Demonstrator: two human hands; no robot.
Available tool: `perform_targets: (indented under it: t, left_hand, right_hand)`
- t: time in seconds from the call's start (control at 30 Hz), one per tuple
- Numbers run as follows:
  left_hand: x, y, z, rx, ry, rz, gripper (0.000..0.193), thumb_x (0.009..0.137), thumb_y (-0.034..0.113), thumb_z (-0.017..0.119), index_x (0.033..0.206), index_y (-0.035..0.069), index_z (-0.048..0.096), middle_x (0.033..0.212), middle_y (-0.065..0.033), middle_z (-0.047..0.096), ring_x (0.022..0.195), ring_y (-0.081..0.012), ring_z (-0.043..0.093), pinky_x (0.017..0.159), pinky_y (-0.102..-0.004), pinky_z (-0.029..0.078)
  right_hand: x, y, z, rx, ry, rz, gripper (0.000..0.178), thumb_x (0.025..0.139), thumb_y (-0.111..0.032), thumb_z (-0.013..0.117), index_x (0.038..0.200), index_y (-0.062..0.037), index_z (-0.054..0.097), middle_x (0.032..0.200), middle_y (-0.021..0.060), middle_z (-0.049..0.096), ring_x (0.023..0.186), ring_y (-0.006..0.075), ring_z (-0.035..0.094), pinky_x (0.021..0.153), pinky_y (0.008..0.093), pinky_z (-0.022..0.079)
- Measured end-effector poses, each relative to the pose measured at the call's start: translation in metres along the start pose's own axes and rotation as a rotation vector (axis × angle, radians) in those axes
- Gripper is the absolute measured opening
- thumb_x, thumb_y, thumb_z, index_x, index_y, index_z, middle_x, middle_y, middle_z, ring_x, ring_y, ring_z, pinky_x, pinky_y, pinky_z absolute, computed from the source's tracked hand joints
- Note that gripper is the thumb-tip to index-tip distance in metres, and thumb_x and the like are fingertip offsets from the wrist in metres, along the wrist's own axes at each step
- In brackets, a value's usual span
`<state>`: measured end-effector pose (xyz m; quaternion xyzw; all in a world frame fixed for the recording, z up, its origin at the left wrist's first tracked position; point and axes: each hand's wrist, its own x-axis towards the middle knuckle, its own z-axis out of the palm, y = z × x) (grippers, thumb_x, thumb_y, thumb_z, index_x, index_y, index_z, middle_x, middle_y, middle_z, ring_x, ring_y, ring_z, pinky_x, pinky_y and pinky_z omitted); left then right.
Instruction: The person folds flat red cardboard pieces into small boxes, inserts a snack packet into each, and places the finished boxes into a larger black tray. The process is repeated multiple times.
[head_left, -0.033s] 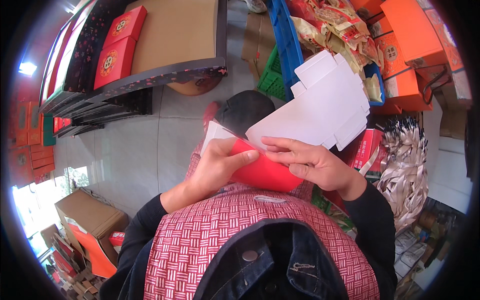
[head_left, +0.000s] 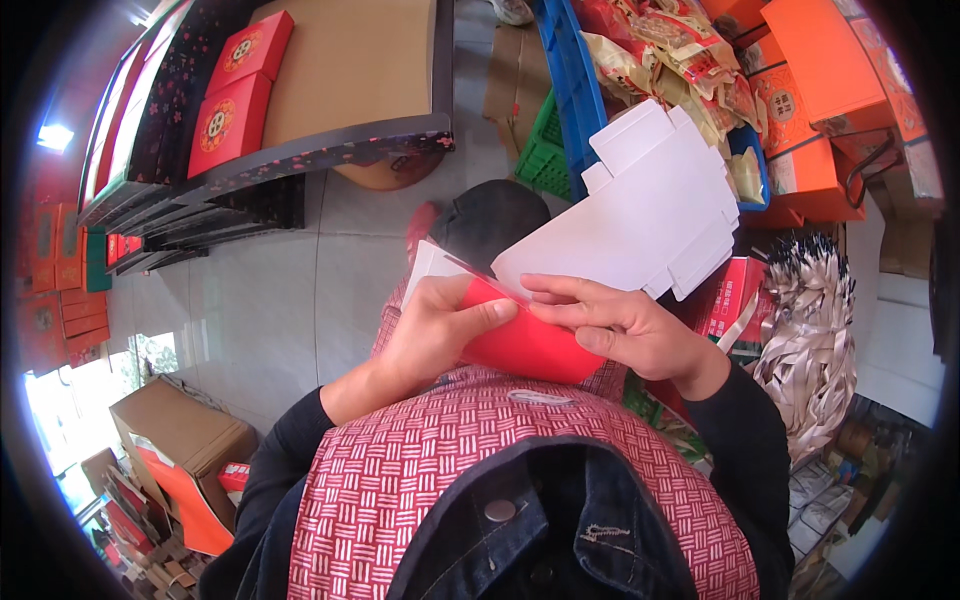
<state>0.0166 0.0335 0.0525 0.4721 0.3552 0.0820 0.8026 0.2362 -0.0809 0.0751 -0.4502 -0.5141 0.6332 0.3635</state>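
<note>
A cardboard box blank lies across my lap, with a red panel (head_left: pixel 535 352) nearest my apron. Beyond it spreads a white sheet of card with notched tabs (head_left: pixel 635 205), reaching out to the upper right. Whether the red panel and white sheet are one piece is hard to tell. My left hand (head_left: pixel 432 325) grips the red panel's left side, thumb on top and fingers hidden beneath. A white flap (head_left: pixel 428 262) sticks out past that hand. At the fold between red and white, my right hand (head_left: pixel 625 325) pinches the edge between its thumb and fingers.
Stacked dark trays (head_left: pixel 320 160) at upper left carry red boxes (head_left: pixel 228 125). A blue crate (head_left: pixel 572 95) of wrapped packets stands beyond the card, beside orange boxes (head_left: pixel 825 65). Pale ribbons (head_left: pixel 810 360) hang at right. A black stool (head_left: pixel 495 222) sits ahead; a brown carton (head_left: pixel 185 430) is lower left.
</note>
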Motion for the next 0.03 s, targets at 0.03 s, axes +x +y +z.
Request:
perform_targets:
  t: [0.03]
  left_hand:
    - [-0.0002,-0.0005,-0.0004,-0.017,0.0,-0.023,0.022,0.093,0.014,0.062,0.105,-0.003,0.068,0.092,-0.0102,0.07,0.083,-0.0138,0.065,0.075,-0.0262,0.052]
  right_hand:
    - [0.0001,0.0063,-0.0001,0.085,-0.01,-0.001,0.04,0.096,-0.016,0.053,0.136,-0.0085,0.052,0.151,0.0156,0.034,0.139,0.0324,0.032,0.113,0.0391,0.026]
